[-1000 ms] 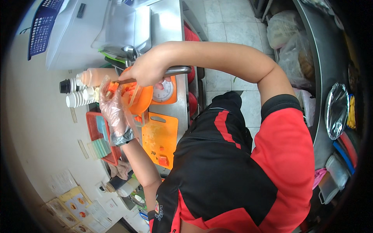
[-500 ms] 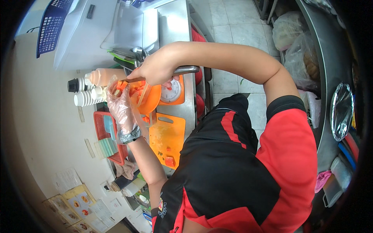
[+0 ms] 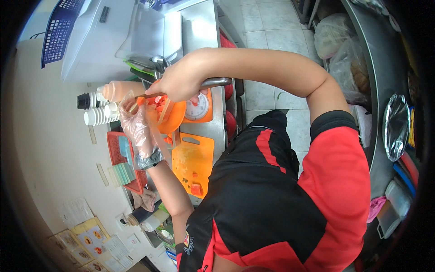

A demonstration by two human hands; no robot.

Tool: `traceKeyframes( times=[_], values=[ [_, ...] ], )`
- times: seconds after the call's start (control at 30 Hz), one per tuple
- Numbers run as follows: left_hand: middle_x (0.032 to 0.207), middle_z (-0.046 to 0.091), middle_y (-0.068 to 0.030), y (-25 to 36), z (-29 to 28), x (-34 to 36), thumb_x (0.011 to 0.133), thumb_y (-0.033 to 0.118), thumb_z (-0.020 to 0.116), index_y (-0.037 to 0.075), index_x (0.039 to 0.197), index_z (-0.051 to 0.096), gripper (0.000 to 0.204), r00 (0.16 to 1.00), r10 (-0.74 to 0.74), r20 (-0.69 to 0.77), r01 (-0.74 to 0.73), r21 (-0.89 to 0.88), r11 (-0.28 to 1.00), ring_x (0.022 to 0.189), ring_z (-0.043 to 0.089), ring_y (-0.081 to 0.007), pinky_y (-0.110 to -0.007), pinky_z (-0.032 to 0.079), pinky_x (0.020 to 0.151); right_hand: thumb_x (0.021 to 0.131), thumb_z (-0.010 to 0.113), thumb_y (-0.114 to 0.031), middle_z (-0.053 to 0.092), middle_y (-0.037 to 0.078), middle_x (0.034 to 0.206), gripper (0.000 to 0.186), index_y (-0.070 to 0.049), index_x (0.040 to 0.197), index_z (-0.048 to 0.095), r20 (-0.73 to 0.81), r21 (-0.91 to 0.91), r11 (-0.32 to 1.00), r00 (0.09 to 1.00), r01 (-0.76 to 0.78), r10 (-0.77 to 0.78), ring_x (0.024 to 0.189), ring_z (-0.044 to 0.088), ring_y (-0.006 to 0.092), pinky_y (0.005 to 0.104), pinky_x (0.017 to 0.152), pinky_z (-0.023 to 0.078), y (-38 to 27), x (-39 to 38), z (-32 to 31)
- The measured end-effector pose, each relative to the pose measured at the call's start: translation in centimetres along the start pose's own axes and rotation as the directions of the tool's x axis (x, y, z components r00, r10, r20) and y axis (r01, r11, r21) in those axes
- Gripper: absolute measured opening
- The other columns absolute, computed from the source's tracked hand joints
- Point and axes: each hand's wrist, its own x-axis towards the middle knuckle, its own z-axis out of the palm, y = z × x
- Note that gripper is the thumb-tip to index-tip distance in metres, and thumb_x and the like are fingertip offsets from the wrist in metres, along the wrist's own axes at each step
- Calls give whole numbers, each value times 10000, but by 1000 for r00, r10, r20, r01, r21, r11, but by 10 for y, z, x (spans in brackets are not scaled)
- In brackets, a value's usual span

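My left hand (image 3: 138, 129), in a clear plastic glove, pinches an orange-red food piece (image 3: 141, 100), which looks like cut fruit or vegetable. My bare right hand (image 3: 181, 79) grips a knife (image 3: 216, 82) by its metal handle. Its blade reaches left toward the held piece and is partly hidden by my fingers. Under both hands sits an orange bowl (image 3: 176, 119) with several cut pieces (image 3: 159, 102) in it. Beside it is an orange kitchen scale (image 3: 197, 108) with a white dial. Nearer, an orange cutting board (image 3: 192, 158) carries a larger orange-red chunk (image 3: 196, 189) and small scraps.
Stacked white cups (image 3: 96, 116) and a peach-coloured bottle (image 3: 122, 89) stand by the wall, left of my hands. A red basket (image 3: 118, 147) holds pale containers. A large white bin (image 3: 97, 41) is beyond. To the right, a metal shelf holds a foil-covered tray (image 3: 397, 127).
My left hand has shifted slightly left with the piece. The knife hand has barely moved. The whole view has drifted a little.
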Motion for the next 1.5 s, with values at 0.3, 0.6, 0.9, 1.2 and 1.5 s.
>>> traceKeyframes(
  times=[0.3,0.6,0.9,1.2,1.5],
  values=[
    [1131,527,-81,-9,-11,3,796,-15,695,44,1139,539,381,997,-75,19,75,-44,996,1005,553,-178,-285,485,858,774,381,-39,670,206,929,789,-93,1530,163,172,39,994,981,-99,91,634,657,255,354,585,534,-24,-17,-17],
    [1220,510,-117,12,-7,-10,822,-47,579,12,1216,503,405,984,-171,49,159,193,968,1036,579,-197,-305,475,881,746,389,-6,674,176,854,828,-97,1530,139,185,34,990,974,-137,129,584,643,246,340,532,528,-14,-7,-14],
    [1169,579,-139,-1,-1,-10,809,-49,602,-9,1248,505,452,961,-166,223,154,68,986,1041,594,-199,-312,497,886,738,387,-5,668,223,926,837,-118,1534,154,42,114,986,992,-125,121,526,630,254,331,471,516,-11,-29,-14],
    [1140,609,-100,-6,12,13,825,-70,621,-19,1217,568,398,923,-139,359,-32,432,901,1028,578,-145,-276,496,870,813,382,-67,649,198,872,744,-155,1530,200,-152,199,975,980,-98,130,475,579,231,345,488,518,1,-45,-11],
    [980,686,-155,-11,16,17,813,-1,606,-10,1106,624,294,933,-111,342,-58,447,893,853,658,-208,-321,514,771,882,320,-110,627,165,757,671,-222,1531,193,-183,305,939,959,-156,219,459,569,195,330,487,523,6,-65,-10]
  ],
)
